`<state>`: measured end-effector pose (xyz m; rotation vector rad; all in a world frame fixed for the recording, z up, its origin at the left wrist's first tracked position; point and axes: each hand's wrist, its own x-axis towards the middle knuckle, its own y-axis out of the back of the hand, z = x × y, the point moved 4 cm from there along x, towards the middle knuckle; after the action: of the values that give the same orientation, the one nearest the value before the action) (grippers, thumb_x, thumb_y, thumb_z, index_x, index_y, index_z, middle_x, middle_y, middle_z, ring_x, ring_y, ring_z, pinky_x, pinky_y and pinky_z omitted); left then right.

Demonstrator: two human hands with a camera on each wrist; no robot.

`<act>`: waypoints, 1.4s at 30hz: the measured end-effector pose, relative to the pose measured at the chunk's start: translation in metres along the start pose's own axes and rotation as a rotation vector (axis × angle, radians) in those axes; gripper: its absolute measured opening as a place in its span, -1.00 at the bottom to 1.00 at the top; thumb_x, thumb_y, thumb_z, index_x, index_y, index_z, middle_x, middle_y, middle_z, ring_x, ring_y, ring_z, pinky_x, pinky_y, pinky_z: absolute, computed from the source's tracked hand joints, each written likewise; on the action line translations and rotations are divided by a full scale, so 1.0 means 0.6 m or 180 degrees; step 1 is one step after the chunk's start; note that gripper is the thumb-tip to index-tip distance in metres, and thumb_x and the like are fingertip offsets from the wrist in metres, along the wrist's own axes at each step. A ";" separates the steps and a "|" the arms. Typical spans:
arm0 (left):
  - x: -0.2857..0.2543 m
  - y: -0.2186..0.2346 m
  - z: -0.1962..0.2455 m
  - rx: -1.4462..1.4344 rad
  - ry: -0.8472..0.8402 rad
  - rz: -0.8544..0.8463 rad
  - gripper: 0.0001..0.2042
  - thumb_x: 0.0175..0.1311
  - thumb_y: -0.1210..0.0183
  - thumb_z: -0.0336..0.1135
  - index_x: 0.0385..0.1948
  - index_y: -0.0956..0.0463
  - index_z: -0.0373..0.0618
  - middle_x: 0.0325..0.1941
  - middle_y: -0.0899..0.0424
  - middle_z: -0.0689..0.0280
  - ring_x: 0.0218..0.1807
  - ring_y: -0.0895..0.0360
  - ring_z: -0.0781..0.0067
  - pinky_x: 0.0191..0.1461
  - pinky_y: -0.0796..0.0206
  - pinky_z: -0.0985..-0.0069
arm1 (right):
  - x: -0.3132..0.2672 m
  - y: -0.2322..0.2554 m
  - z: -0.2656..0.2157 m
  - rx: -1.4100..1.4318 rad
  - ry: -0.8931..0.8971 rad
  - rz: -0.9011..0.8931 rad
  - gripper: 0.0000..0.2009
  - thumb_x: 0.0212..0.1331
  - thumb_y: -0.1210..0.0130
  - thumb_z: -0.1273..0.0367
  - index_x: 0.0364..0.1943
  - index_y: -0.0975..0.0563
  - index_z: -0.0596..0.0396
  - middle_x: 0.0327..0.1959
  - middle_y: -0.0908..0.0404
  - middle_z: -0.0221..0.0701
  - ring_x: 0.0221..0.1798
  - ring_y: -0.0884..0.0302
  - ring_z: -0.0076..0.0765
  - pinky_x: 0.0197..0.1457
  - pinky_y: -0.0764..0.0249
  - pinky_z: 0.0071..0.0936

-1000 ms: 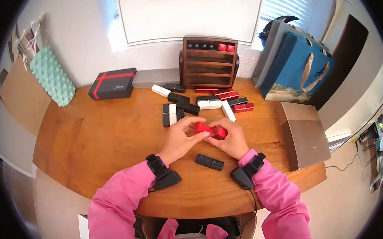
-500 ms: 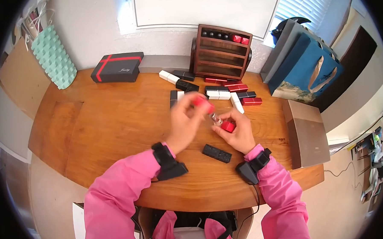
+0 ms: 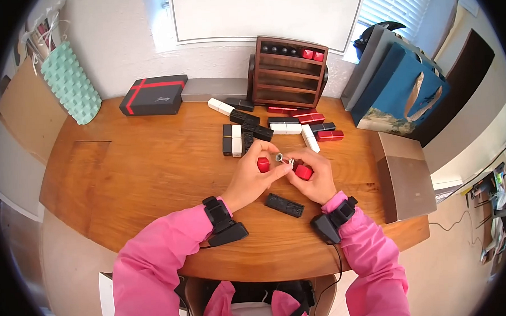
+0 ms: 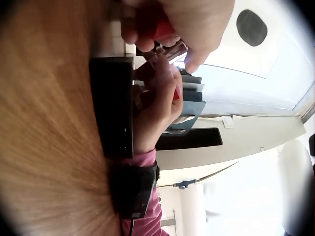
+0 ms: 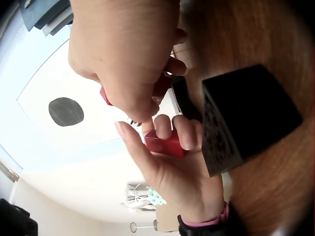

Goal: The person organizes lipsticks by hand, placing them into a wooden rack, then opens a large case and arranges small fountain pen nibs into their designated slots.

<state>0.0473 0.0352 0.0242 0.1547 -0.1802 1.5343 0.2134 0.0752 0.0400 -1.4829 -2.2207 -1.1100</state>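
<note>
Above the table's middle, the left hand (image 3: 248, 177) curls its fingers round a red piece (image 3: 263, 165), which the right wrist view shows as a glossy red block (image 5: 166, 143) against the palm. The right hand (image 3: 317, 178) holds another red piece (image 3: 304, 172) and a small silvery part (image 3: 290, 162) at its fingertips. A small round metallic end (image 3: 279, 157) shows between the two hands, whose fingertips are close together; which fingers bear it I cannot tell. A black patterned tube (image 3: 284, 204) lies on the table just below the hands.
Black, white and red tubes (image 3: 285, 128) lie beyond the hands. Behind them stands a wooden rack (image 3: 289, 73) with black and red pieces in its top row. A black box with red ribbon (image 3: 154, 95) is at back left, a brown box (image 3: 407, 176) at right, beside a blue bag (image 3: 399, 89).
The left hand rose away from the right with its red piece, uncovering a silvery part, then came back down beside the right hand. The head view has shifted.
</note>
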 end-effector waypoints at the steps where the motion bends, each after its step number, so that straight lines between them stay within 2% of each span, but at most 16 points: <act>1: 0.001 0.002 -0.005 0.0009 0.0004 0.0010 -0.70 0.33 -0.33 -0.39 -0.06 -0.37 -0.16 -0.46 -0.51 0.44 -0.58 -0.39 0.76 -0.56 -0.16 0.72 | 0.002 -0.002 -0.003 -0.0010 0.0140 -0.0061 -0.74 0.04 -0.35 0.49 -0.14 -0.65 0.15 -0.22 -0.70 -0.26 -0.18 -0.70 -0.17 -0.10 -0.58 -0.39; 3: 0.004 0.006 -0.007 0.0366 -0.0218 0.0131 -0.77 0.29 -0.37 -0.41 -0.19 -0.46 -0.17 -0.51 -0.50 0.45 -0.60 -0.40 0.76 -0.58 -0.17 0.70 | 0.003 -0.005 -0.006 -0.0022 0.0271 -0.0119 -0.74 0.03 -0.35 0.50 -0.14 -0.65 0.15 -0.22 -0.70 -0.26 -0.17 -0.69 -0.14 -0.10 -0.59 -0.38; 6: -0.001 0.008 -0.007 0.0333 -0.0341 0.0324 -0.81 0.24 -0.40 -0.44 -0.27 -0.52 -0.17 -0.56 -0.49 0.47 -0.61 -0.41 0.77 -0.59 -0.16 0.69 | 0.002 -0.005 -0.009 -0.0069 0.0295 -0.0078 -0.72 -0.01 -0.40 0.49 -0.16 -0.65 0.14 -0.20 -0.70 -0.25 -0.18 -0.69 -0.13 -0.11 -0.59 -0.37; 8: -0.001 0.008 -0.011 0.0401 -0.0433 0.0300 -0.80 0.24 -0.41 -0.44 -0.25 -0.52 -0.18 -0.57 -0.49 0.47 -0.61 -0.41 0.78 -0.59 -0.16 0.70 | 0.001 -0.006 -0.001 -0.0143 -0.0206 -0.0224 -0.70 -0.05 -0.45 0.47 -0.17 -0.65 0.14 -0.20 -0.70 -0.26 -0.19 -0.69 -0.12 -0.12 -0.58 -0.37; 10: -0.002 0.006 -0.006 0.0466 -0.0523 0.0279 -0.79 0.23 -0.41 -0.45 -0.24 -0.52 -0.19 -0.59 -0.49 0.47 -0.60 -0.41 0.79 -0.58 -0.16 0.70 | 0.000 -0.005 0.007 -0.0180 -0.0180 -0.0196 -0.69 -0.05 -0.46 0.47 -0.18 -0.65 0.15 -0.20 -0.70 -0.27 -0.19 -0.69 -0.12 -0.12 -0.58 -0.37; 12: -0.002 0.003 0.011 0.0400 -0.0525 0.0378 -0.75 0.17 -0.48 -0.34 -0.28 -0.57 -0.18 -0.59 -0.47 0.49 -0.51 -0.37 0.76 -0.44 -0.26 0.63 | 0.000 -0.005 0.010 -0.0216 -0.0147 -0.0166 -0.69 -0.06 -0.48 0.46 -0.19 -0.64 0.15 -0.20 -0.70 -0.27 -0.19 -0.68 -0.12 -0.13 -0.58 -0.37; 16: -0.002 0.010 -0.003 0.0493 -0.0473 0.0385 -0.76 0.15 -0.48 -0.36 -0.30 -0.58 -0.19 -0.58 -0.49 0.48 -0.48 -0.39 0.75 -0.40 -0.29 0.64 | 0.000 -0.007 0.006 -0.0148 -0.0047 -0.0160 -0.72 -0.02 -0.46 0.47 -0.20 -0.66 0.17 -0.22 -0.71 -0.25 -0.19 -0.68 -0.12 -0.13 -0.57 -0.36; 19: -0.006 0.011 0.000 0.0698 -0.0714 0.0302 -0.81 0.20 -0.44 -0.44 -0.27 -0.59 -0.21 -0.57 -0.54 0.49 -0.56 -0.42 0.81 -0.51 -0.21 0.72 | 0.000 -0.008 0.004 -0.0073 -0.0095 -0.0287 -0.72 -0.01 -0.46 0.46 -0.18 -0.67 0.17 -0.22 -0.72 -0.24 -0.19 -0.69 -0.12 -0.13 -0.56 -0.37; 24: -0.017 0.003 0.017 0.1137 -0.1274 0.0089 -0.82 0.18 -0.44 -0.46 -0.26 -0.63 -0.23 -0.57 -0.57 0.45 -0.50 -0.43 0.78 -0.43 -0.31 0.66 | 0.000 -0.010 0.005 0.0218 -0.0085 -0.0534 -0.69 0.01 -0.44 0.47 -0.12 -0.67 0.18 -0.21 -0.72 -0.21 -0.18 -0.69 -0.11 -0.11 -0.56 -0.37; 27: -0.018 0.000 0.026 0.1117 -0.1390 0.0102 -0.81 0.17 -0.44 -0.47 -0.24 -0.63 -0.23 -0.57 -0.57 0.44 -0.49 -0.44 0.76 -0.39 -0.34 0.64 | 0.000 -0.013 -0.002 0.0293 -0.0039 -0.0690 -0.67 0.00 -0.43 0.49 -0.09 -0.66 0.18 -0.21 -0.71 -0.20 -0.18 -0.68 -0.11 -0.11 -0.56 -0.38; 30: -0.019 0.004 0.023 0.1056 -0.1080 0.0126 -0.79 0.17 -0.43 -0.48 -0.18 -0.64 -0.23 -0.55 -0.58 0.43 -0.47 -0.45 0.73 -0.37 -0.36 0.64 | 0.001 -0.012 -0.004 0.0205 -0.0034 -0.0403 -0.66 -0.02 -0.43 0.49 -0.09 -0.66 0.19 -0.21 -0.72 -0.22 -0.17 -0.69 -0.14 -0.10 -0.56 -0.39; 32: -0.019 0.005 0.021 0.1054 -0.1058 0.0091 -0.78 0.17 -0.43 -0.49 -0.17 -0.64 -0.22 -0.54 -0.58 0.43 -0.47 -0.45 0.73 -0.37 -0.36 0.64 | -0.005 -0.009 0.012 0.0189 -0.0611 -0.0380 -0.67 -0.04 -0.42 0.50 -0.12 -0.66 0.19 -0.19 -0.72 -0.23 -0.15 -0.69 -0.16 -0.08 -0.57 -0.41; 33: -0.019 0.004 0.020 0.1052 -0.1037 0.0049 -0.78 0.17 -0.43 -0.49 -0.17 -0.65 -0.22 -0.54 -0.58 0.43 -0.46 -0.46 0.73 -0.36 -0.35 0.64 | -0.005 -0.009 0.015 0.0186 -0.0611 -0.0383 -0.67 -0.04 -0.42 0.50 -0.12 -0.66 0.19 -0.19 -0.72 -0.23 -0.15 -0.69 -0.16 -0.08 -0.57 -0.41; 35: -0.017 0.004 0.017 0.1110 -0.1232 0.0052 -0.79 0.17 -0.43 -0.49 -0.17 -0.65 -0.21 -0.52 -0.58 0.43 -0.46 -0.45 0.74 -0.37 -0.34 0.65 | -0.005 -0.009 0.013 0.0046 -0.0229 -0.0415 -0.68 -0.08 -0.43 0.49 -0.17 -0.65 0.19 -0.17 -0.72 -0.24 -0.15 -0.69 -0.19 -0.08 -0.57 -0.42; 39: -0.020 0.001 0.020 0.1228 -0.1511 -0.0003 -0.79 0.17 -0.43 -0.49 -0.18 -0.65 -0.20 -0.49 -0.58 0.42 -0.46 -0.44 0.75 -0.39 -0.32 0.66 | -0.003 -0.013 0.011 0.0245 -0.0048 -0.0533 -0.67 -0.11 -0.45 0.49 -0.19 -0.64 0.19 -0.18 -0.72 -0.25 -0.17 -0.70 -0.20 -0.10 -0.58 -0.41; 42: -0.020 0.002 0.017 0.1116 -0.1205 -0.0133 -0.78 0.17 -0.43 -0.49 -0.16 -0.66 -0.21 -0.47 -0.59 0.41 -0.46 -0.44 0.72 -0.39 -0.32 0.64 | -0.001 -0.009 -0.001 0.0071 -0.0009 -0.0497 -0.68 -0.11 -0.45 0.48 -0.20 -0.65 0.18 -0.19 -0.72 -0.26 -0.18 -0.69 -0.17 -0.11 -0.57 -0.39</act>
<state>0.0456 0.0211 0.0318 0.7250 -0.2039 1.4737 0.2088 0.0731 0.0376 -1.3219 -2.3771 -1.1245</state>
